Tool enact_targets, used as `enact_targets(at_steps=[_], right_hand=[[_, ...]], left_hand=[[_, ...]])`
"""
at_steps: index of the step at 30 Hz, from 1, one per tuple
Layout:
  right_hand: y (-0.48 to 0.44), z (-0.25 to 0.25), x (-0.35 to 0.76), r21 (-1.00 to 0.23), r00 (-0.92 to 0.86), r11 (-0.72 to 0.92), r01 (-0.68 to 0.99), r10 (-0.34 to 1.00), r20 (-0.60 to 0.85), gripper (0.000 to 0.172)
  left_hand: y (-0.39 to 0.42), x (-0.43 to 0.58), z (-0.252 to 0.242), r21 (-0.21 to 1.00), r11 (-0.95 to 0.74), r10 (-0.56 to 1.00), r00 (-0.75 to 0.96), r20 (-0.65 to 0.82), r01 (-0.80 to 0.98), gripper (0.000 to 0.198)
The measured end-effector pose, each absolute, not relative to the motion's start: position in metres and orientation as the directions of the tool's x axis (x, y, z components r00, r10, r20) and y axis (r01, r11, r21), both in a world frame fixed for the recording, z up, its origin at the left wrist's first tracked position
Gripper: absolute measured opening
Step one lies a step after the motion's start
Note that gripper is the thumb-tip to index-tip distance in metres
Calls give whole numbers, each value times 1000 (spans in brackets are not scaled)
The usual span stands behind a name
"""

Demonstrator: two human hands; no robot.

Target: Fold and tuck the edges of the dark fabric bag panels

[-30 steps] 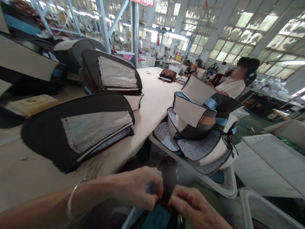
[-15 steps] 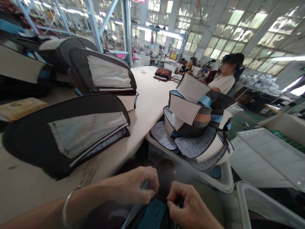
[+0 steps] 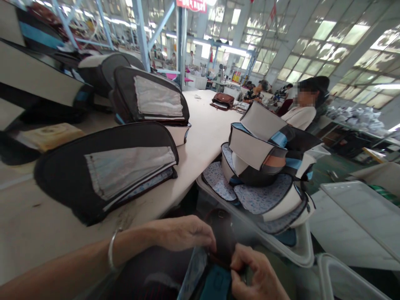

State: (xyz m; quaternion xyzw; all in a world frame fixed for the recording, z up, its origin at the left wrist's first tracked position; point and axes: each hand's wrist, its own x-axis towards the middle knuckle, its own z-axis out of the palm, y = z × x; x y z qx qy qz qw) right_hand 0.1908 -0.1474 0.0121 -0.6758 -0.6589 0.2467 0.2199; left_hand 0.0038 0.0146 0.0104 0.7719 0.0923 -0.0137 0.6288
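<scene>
At the bottom of the head view, a partly sewn bag [image 3: 216, 283] with a teal fabric panel and a dark edge sits low in front of me, its lower part out of frame. My left hand [image 3: 184, 233], a silver bangle on its wrist, has its fingers bent down onto the far dark edge. To the right, my right hand [image 3: 254, 271] pinches that same edge between thumb and fingers. Beyond both hands is a dark brown rounded object [image 3: 221, 227], blurred, whose kind I cannot tell.
Dark bag parts with pale mesh-like panels [image 3: 129, 173] stand on the white table [image 3: 206, 121] to my left. A plastic bin [image 3: 304, 254] on the right holds stacked cream, grey and blue bag parts [image 3: 258, 146]. Another bin [image 3: 328, 271] is beside it. A person [image 3: 301, 112] sits beyond.
The view has shifted, so the surroundings sit further right and the hands lie slightly right in frame. My left fingers have straightened somewhat and come down at the bag's edge; my right hand keeps its pinch.
</scene>
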Motion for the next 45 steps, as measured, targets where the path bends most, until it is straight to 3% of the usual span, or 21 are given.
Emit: enact_targets(at_steps=[6, 15, 20, 24, 26, 32, 37, 41, 45], right_hand=[[-155, 4, 193, -610, -8, -10, 792, 1000, -27, 12], [-162, -13, 186, -628, 81, 19, 778, 988, 131, 15], [-158, 3, 189, -642, -48, 21, 767, 999, -24, 13], [-152, 17, 185, -668, 17, -102, 737, 991, -133, 7], [-148, 20, 181, -700, 0, -124, 703, 985, -174, 14], [-142, 7, 169, -782, 35, -35, 622, 999, -17, 8], [-143, -4, 161, -756, 84, 10, 654, 993, 86, 16], [-143, 16, 174, -824, 70, -149, 547, 989, -132, 11], [-145, 43, 198, -845, -39, -217, 488, 962, -270, 25]], left_hand=[[15, 1, 7, 948, -298, 64, 993, -97, 112, 19], [-8, 2, -1, 938, -260, 282, 947, -153, 229, 20], [-6, 1, 3, 939, -273, 227, 963, -147, 208, 12], [-15, 4, -4, 938, -244, 335, 929, -155, 245, 11], [-22, 5, -9, 936, -232, 389, 907, -159, 264, 12], [-33, 9, -12, 939, -235, 459, 880, -121, 252, 10], [-37, 13, -9, 941, -255, 466, 881, -81, 222, 9], [-34, 9, -6, 930, -221, 454, 875, -167, 292, 10], [-30, 4, -3, 928, -212, 421, 886, -195, 305, 10]])
